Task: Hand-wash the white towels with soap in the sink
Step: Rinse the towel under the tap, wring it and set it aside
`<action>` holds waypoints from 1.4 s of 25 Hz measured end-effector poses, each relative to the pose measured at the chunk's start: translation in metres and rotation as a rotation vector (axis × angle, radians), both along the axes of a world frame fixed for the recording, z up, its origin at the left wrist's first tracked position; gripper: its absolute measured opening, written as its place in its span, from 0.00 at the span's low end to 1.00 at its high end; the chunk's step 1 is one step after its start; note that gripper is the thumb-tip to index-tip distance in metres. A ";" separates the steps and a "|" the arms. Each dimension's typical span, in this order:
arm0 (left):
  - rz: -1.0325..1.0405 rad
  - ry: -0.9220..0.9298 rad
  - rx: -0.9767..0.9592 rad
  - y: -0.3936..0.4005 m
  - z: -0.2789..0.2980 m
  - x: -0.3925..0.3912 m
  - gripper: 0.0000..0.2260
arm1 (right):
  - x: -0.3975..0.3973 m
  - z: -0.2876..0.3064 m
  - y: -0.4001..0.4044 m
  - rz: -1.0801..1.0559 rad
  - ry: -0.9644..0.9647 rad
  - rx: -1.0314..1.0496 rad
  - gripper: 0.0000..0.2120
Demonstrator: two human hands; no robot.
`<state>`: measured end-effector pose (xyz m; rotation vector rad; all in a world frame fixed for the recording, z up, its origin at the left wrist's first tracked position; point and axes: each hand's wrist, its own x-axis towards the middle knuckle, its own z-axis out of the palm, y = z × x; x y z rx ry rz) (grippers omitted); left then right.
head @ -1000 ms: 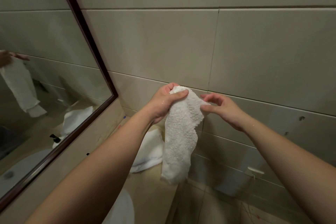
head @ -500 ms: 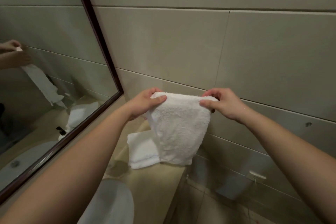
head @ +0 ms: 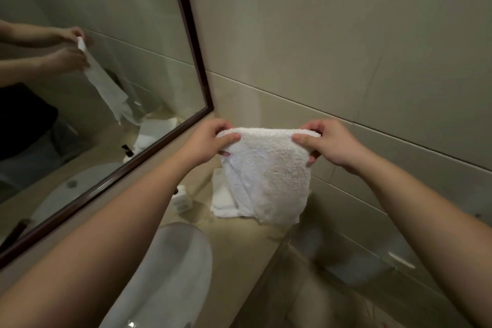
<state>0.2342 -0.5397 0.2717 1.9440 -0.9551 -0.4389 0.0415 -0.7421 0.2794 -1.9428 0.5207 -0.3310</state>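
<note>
- Hands: the left hand [head: 210,142] and the right hand [head: 328,145] each pinch one top corner of a white towel [head: 266,176], thumbs in front.
- Towel hangs spread above the table [head: 239,242], beside the sink [head: 170,274].
- Folded towels [head: 222,198] lie behind it.
- Washing seems finished for this one; laying it down is left.

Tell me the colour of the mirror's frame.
Dark reddish-brown, as the head view shows: the mirror frame edges the glass beside the towel.
</note>
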 end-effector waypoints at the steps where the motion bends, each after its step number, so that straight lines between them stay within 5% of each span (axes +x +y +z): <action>1: 0.032 0.043 -0.032 0.006 -0.003 -0.001 0.07 | 0.004 -0.004 0.001 0.005 -0.020 0.044 0.07; 9: 0.309 0.194 -0.037 0.046 -0.044 0.012 0.08 | 0.053 -0.055 0.030 -0.062 -0.009 0.235 0.06; 17: 0.288 0.199 -0.081 0.105 -0.082 -0.010 0.02 | 0.029 -0.106 0.110 -0.259 -0.084 0.041 0.02; 30: 0.143 0.455 0.239 0.254 -0.261 -0.094 0.06 | -0.069 -0.258 0.251 -0.238 0.381 0.141 0.11; 35: 0.248 0.575 0.275 0.251 -0.290 -0.097 0.09 | -0.064 -0.288 0.251 -0.238 0.458 0.152 0.05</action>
